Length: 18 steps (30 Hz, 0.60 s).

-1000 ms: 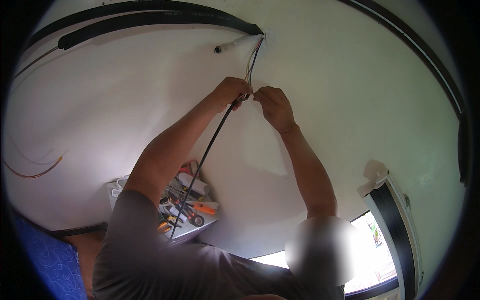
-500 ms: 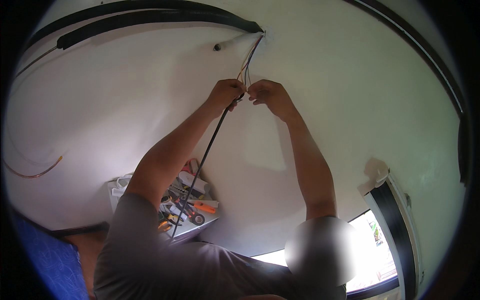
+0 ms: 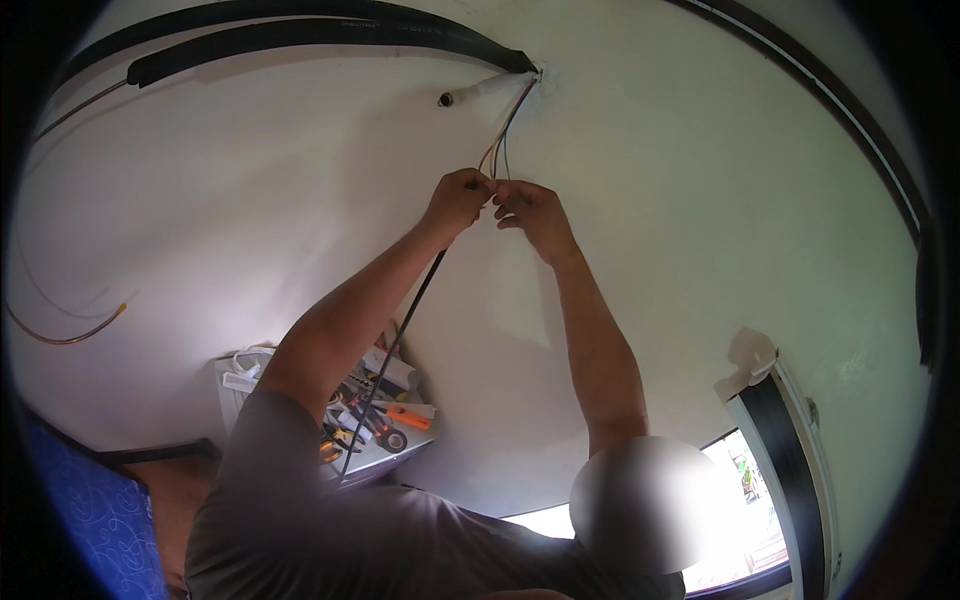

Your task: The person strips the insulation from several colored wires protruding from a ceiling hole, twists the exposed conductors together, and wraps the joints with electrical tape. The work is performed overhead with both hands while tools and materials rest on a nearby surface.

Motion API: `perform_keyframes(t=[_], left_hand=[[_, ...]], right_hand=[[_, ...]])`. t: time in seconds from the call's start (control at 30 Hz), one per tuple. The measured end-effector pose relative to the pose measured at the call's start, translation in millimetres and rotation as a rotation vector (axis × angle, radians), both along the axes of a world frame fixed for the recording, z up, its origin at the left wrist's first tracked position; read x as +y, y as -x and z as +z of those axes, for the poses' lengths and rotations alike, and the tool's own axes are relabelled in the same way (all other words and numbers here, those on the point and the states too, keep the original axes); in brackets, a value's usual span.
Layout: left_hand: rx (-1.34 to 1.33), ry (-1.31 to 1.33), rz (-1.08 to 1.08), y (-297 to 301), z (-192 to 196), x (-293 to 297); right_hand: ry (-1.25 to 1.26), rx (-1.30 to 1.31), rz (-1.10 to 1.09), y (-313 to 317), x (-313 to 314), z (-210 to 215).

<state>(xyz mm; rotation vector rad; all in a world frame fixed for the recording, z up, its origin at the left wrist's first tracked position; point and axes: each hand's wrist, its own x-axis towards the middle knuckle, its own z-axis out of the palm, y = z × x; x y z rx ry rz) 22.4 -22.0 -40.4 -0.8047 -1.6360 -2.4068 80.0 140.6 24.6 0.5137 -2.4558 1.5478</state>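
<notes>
Thin coloured wires point(image 3: 503, 140), reddish and grey, drop from a hole in the white wall point(image 3: 700, 200) where the black insulated pipe point(image 3: 320, 35) ends; exact count unclear, at least three. Left hand point(image 3: 458, 200) and right hand point(image 3: 530, 210) meet just below the hole, fingers pinched narrow on the wire ends. One black cable point(image 3: 400, 340) hangs from the left hand. One white tray point(image 3: 240, 375) below holds assorted tools, including an orange-handled one point(image 3: 410, 418). One copper tube point(image 3: 70, 335) curls at the far left.
</notes>
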Motion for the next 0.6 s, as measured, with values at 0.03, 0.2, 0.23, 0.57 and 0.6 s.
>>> perform_keyframes(t=[0.03, 0.2, 0.23, 0.57, 0.6], left_hand=[[-0.001, -0.003, -0.005, 1, -1, 1], [0.093, 0.02, 0.104, 0, -2, 8], [0.107, 0.024, 0.118, 0, -2, 9], [0.087, 0.104, 0.38, -10, -24, 25], [0.091, 0.115, 0.398, -12, -26, 26]], right_hand=[[0.013, 0.006, 0.032, -1, -1, -2], [0.108, 0.037, 0.09, 1, 0, -7], [0.119, 0.029, 0.06, 3, 0, -8], [0.127, 0.01, -0.055, 21, 1, -8], [0.125, 0.005, -0.071, 22, 0, -8]])
